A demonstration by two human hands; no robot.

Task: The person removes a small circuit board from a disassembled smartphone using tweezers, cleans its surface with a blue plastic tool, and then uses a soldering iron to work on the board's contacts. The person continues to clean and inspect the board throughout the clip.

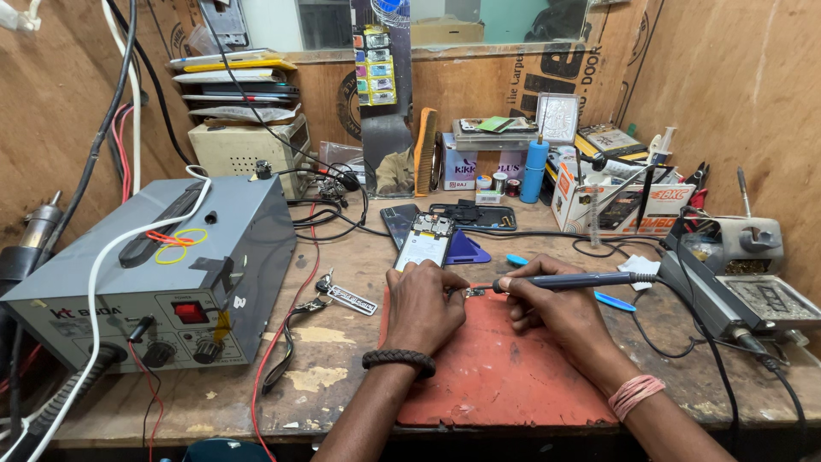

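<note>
1. At nine o'clock of the bench stands a grey box-shaped power unit [162, 274]. It carries a red switch on its front, two black knobs below it, and yellow and orange rubber bands lying on its top.
2. At eleven o'clock a cream-coloured box [244, 147] bears a stack of flat papers and a yellow folder.
3. At twelve o'clock a narrow mirror [382, 103] leans on the wall, with a column of small yellow and green packets stuck to its upper part. An orange comb [425, 151] stands just beside it.
4. The left hand [423, 306] rests palm down on the rust-red work mat [505, 376], a dark braided band on its wrist. Its fingers are curled close together, the tips pressing a small metal part [473, 293]; whether they pinch it I cannot tell.
5. That part is tiny and silvery, lying at the mat's twelve o'clock edge, between the two hands. Its details are too small to make out.
6. An opened phone [425, 241] lies just beyond the mat, white inside, with a purple triangular pick beside it.
7. The right hand [556, 312] has its fingers wrapped tight round a dark soldering iron [573, 280], held like a pen, tip at the part.
8. At two o'clock an open white and orange carton [617, 205] holds tools; a blue bottle [534, 169] stands left of it.
9. At three o'clock sits a grey soldering stand [744, 257].
</note>
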